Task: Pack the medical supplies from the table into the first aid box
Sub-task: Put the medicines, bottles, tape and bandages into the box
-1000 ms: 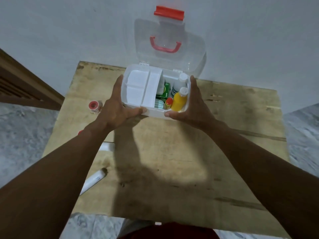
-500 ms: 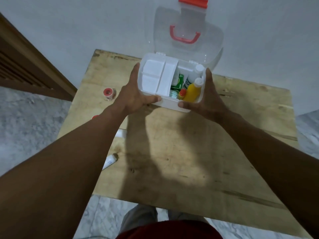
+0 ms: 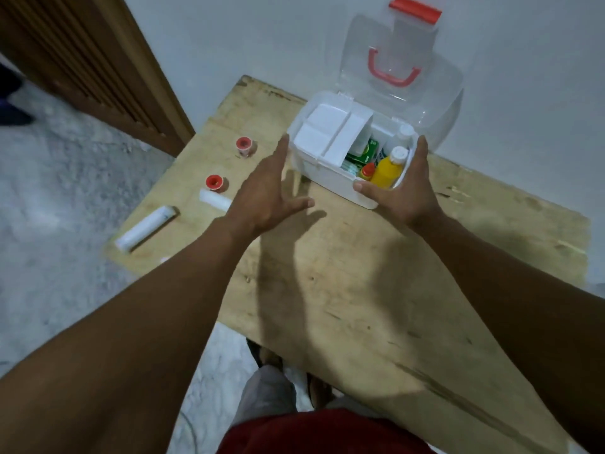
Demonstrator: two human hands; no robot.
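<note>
The white first aid box point(image 3: 330, 181) stands open at the back of the wooden table point(image 3: 360, 290), its clear lid point(image 3: 402, 83) with a red handle leaning up against the wall. Inside are a white divider tray point(image 3: 330, 132), a yellow bottle point(image 3: 388, 172), a white bottle and a green packet. My right hand point(image 3: 402, 191) grips the box's near right corner. My left hand point(image 3: 268, 191) hovers just left of the box, fingers spread, holding nothing. Left of it lie two red-capped tape rolls point(image 3: 244, 145) point(image 3: 214, 182), a white roll point(image 3: 214, 199) and a white tube point(image 3: 145, 227).
A brown slatted door point(image 3: 82, 60) stands at the left beside the white wall. The grey stone floor point(image 3: 49, 224) shows past the table's left edge. My legs and red clothing are at the table's near edge.
My left hand has let go of the box and pulled back a little to its left. My view has swung left, so the items on the table's left side now show.
</note>
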